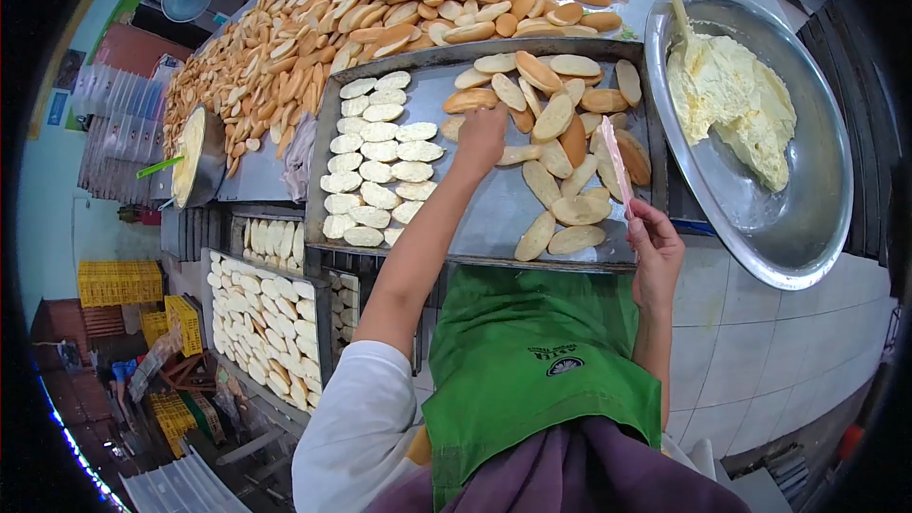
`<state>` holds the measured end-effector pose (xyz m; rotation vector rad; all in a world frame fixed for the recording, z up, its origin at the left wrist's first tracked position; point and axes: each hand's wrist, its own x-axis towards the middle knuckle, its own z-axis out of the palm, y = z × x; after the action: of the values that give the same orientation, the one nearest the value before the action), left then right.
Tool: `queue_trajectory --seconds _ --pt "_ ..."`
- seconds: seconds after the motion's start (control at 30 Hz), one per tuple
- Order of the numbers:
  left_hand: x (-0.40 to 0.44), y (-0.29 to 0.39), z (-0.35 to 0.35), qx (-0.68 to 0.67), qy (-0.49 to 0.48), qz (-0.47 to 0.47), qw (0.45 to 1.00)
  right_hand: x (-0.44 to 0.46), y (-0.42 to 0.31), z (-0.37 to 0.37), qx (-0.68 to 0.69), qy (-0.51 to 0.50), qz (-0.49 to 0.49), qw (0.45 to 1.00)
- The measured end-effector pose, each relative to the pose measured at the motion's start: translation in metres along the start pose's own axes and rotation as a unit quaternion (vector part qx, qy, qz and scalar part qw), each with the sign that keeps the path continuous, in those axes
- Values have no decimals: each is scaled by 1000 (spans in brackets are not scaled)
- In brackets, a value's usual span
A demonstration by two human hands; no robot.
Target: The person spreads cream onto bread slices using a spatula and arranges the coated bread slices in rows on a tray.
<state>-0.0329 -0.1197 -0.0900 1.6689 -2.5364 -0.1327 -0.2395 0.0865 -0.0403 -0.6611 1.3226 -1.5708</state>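
My left hand (483, 141) reaches over the metal tray (465, 218), its fingers curled down on a bread slice (452, 127) that is partly hidden beneath them. My right hand (655, 245) grips a pink spreading knife (616, 160) by its lower end, with the blade pointing up over the tray's right side. Plain bread slices (554, 118) lie loosely piled on the right half of the tray. On the left half, slices coated with pale cream (378, 150) sit in rows, coated face up.
A large metal bowl (817, 218) of pale yellow cream (741, 100) with a spatula stands at the right. Behind the tray spreads a big heap of bread pieces (380, 19). Another tray of coated slices (266, 318) is at lower left, near a pot (204, 171).
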Motion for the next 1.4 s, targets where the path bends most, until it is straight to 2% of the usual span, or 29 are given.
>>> queue_trajectory --seconds 0.07,0.13,0.17,0.2,0.23,0.27,0.33,0.37,0.4,0.47,0.53,0.57,0.6,0.63,0.67,0.73,0.77,0.8,0.87,0.9,0.93,0.97,1.0,1.1,1.17,1.27,1.3,1.33,1.4 --pt "0 -3 -9 -6 -35 -13 999 -2 0 -2 0 -4 2 1000" --pt "-14 10 -44 -290 -62 -22 955 -2 0 -4 2 -5 4 1000" --pt "-23 16 -54 -289 -64 -20 955 -2 1 -5 22 -28 29 999" --pt "-34 22 -61 -507 -103 -53 854 -3 1 -5 42 -52 56 996" --pt "-46 27 -66 -695 -134 -85 701 -3 2 -4 41 -50 57 996" --pt "-56 32 -69 -695 -135 -86 701 -2 3 2 30 -78 37 996" --pt "-75 40 -73 -853 -157 -65 494 0 4 13 18 -107 18 994" --pt "-82 44 -75 -872 -157 -62 459 1 4 19 10 -119 -15 993" --pt "-86 46 -74 -873 -156 -63 458 2 4 23 0 -131 -49 990" --pt "-90 50 -71 -913 -144 -51 377 3 3 28 -14 -136 -69 988" --pt "-91 49 -69 -916 -122 -55 378 3 4 30 -88 -144 -155 973" --pt "-91 49 -67 -918 -99 -60 380 4 2 27 -89 -144 -155 973" --pt "-91 46 -63 -918 -99 -59 379 5 -2 23 -187 -118 -215 951" --pt "-92 41 -59 -910 -72 -62 404 6 -5 18 -281 -90 -271 916" --pt "-92 35 -58 -900 -46 -65 428 8 -9 12 -281 -89 -271 916" --pt "-89 32 -68 -904 -56 -46 422 11 -16 4 -397 -22 -323 859" --pt "-89 35 -74 -889 -41 -36 456 8 -19 6 -315 -19 -258 913" --pt "-88 38 -79 -872 -26 -26 488 5 -23 10 -316 -18 -257 913" --pt "-88 40 -79 -865 -24 -16 500 -1 -31 16 -217 -53 -166 961" --pt "-88 39 -78 -878 -7 -15 478 -1 -30 14 -218 -53 -166 960" --pt "-87 38 -79 -890 10 -13 455 0 -29 9 -288 -96 -177 936" --pt "-86 34 -81 -889 25 -13 458 1 -27 5 -356 -139 -188 905" --pt "-86 31 -81 -889 27 -12 458 3 -24 -2 -356 -140 -190 904" --pt "-87 30 -77 -893 10 -49 447 4 -19 -9 -227 -73 -149 960" --pt "-89 44 -75 -881 -37 -57 468 5 -14 -4 -240 -71 -181 951" --pt "-91 54 -67 -883 -102 -25 458 7 -10 6 -260 -56 -237 935" --pt "-92 58 -72 -866 -109 -57 484 6 -10 9 -268 -47 -255 928" --pt "-93 56 -71 -866 -109 -57 484 6 -11 12 -268 -47 -255 928" --pt "-94 51 -70 -843 -158 -16 515 6 -14 16 -306 -9 -299 904"
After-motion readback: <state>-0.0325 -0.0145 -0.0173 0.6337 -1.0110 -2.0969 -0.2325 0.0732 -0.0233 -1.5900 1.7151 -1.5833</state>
